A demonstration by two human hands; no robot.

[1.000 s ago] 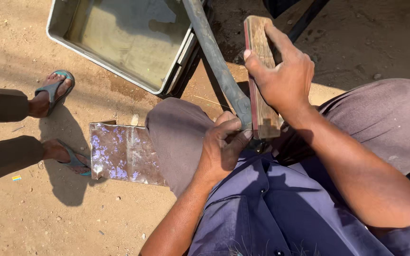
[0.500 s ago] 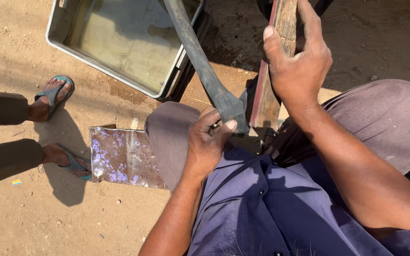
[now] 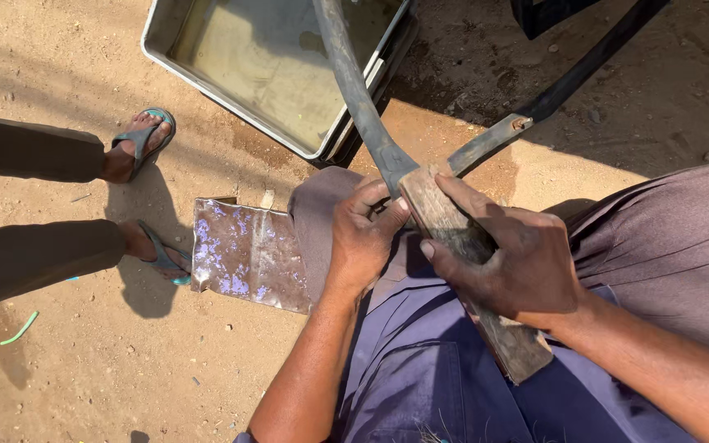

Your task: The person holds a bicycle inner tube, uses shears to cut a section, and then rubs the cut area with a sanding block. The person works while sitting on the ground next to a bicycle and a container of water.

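Note:
My left hand grips a dark rubber tube where it rests on my knee; the tube runs up and away over the tray. My right hand holds a flat, worn wooden block laid slantwise, its upper end pressed against the tube next to my left fingers. A dark metal bar angles off from the same spot toward the upper right. I sit in a blue shirt and grey-brown trousers.
A grey metal tray holding murky water lies on the sandy ground ahead. A crumpled shiny sheet lies by my knee. Another person's feet in green flip-flops stand at the left.
My right hand has brought the wooden block down from upright beside the tube to a slant across my lap, its end against the tube. My left hand stayed on the tube.

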